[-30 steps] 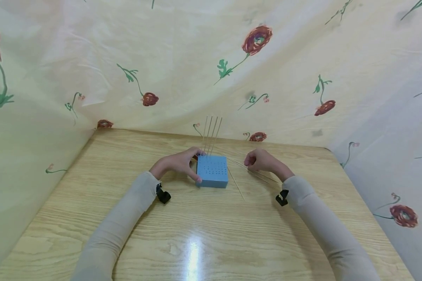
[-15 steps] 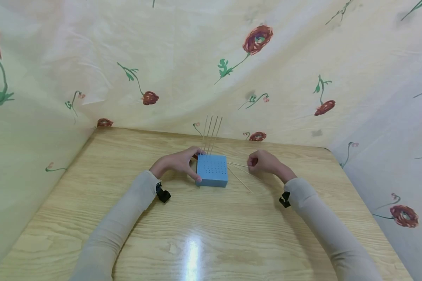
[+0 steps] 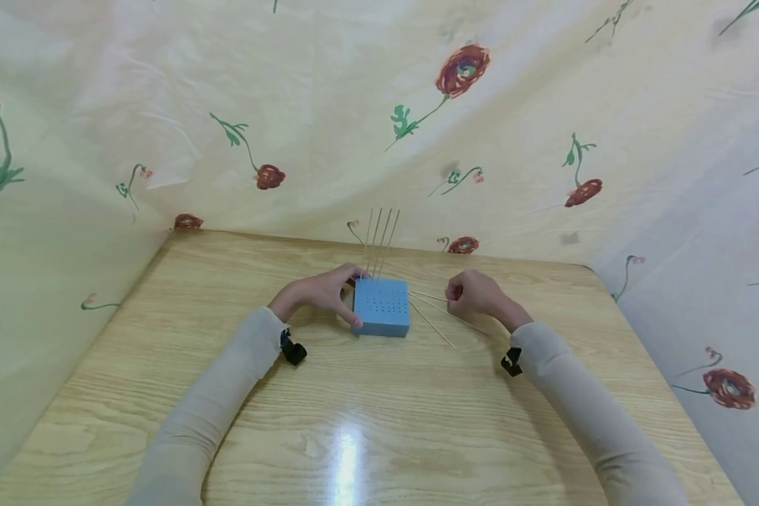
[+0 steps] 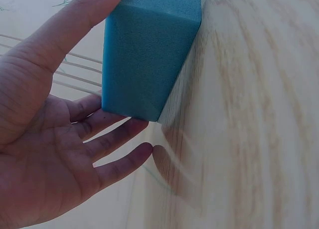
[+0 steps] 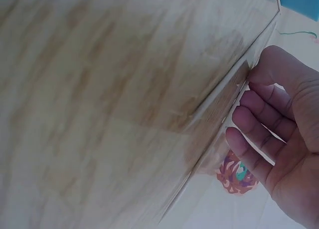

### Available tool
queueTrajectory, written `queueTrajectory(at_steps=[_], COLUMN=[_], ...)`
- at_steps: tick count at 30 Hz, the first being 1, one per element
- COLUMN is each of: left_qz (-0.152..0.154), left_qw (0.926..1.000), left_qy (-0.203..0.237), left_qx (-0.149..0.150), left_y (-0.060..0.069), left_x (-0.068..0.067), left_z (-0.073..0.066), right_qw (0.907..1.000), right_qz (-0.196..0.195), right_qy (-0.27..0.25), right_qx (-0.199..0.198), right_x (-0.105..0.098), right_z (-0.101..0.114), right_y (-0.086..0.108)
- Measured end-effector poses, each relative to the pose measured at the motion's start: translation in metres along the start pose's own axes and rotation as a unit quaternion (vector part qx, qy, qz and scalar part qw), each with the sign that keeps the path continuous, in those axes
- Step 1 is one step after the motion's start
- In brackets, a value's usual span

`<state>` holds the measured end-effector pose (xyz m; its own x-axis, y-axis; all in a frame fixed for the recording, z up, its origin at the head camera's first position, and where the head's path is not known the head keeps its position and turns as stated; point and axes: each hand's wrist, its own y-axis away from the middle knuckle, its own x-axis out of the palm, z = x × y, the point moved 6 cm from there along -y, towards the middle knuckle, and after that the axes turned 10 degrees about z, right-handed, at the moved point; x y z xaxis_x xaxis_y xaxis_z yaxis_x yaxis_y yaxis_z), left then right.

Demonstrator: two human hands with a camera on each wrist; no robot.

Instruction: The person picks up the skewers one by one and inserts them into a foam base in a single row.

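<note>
A blue foam block (image 3: 381, 327) with rows of small holes in its top sits on the table. Several thin wooden sticks (image 3: 389, 244) stand up from its far left part. My left hand (image 3: 322, 289) grips the block's left side, thumb at the front corner and fingers at the back; the left wrist view shows the thumb on the block (image 4: 147, 64). To the right, my right hand (image 3: 476, 294) pinches a thin stick (image 3: 430, 297) low over the table, between thumb and index finger. In the right wrist view its other fingers (image 5: 254, 151) are loosely bent.
Two more loose sticks lie on the table right of the block, one running under the right hand (image 3: 471, 325) and one slanting toward the front (image 3: 433, 326). A flowered cloth (image 3: 316, 140) hangs behind the wooden table (image 3: 259, 436) and at both sides.
My right hand has shifted slightly right, and the loose sticks beside the block have spread and changed angle. My left hand and the block have stayed in place.
</note>
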<state>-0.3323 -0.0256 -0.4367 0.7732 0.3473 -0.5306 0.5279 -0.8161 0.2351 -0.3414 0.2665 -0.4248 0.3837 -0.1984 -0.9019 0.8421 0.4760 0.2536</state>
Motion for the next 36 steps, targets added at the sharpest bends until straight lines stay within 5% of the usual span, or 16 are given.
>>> queueTrajectory(at_steps=[13,36], left_qz=[-0.002,-0.002], left_qw=[1.0000,1.0000], left_qy=[0.000,-0.001], left_qx=[0.002,-0.003], left_y=[0.000,0.001], left_x=[0.000,-0.002], left_z=[-0.002,-0.003], right_qw=[0.9983,0.9826], right_qz=[-0.037,-0.110], right_qy=[-0.039,-0.140], right_qx=[0.020,-0.052], right_x=[-0.003,-0.023], right_z=[-0.002,0.016], right_y=[0.004,0.008])
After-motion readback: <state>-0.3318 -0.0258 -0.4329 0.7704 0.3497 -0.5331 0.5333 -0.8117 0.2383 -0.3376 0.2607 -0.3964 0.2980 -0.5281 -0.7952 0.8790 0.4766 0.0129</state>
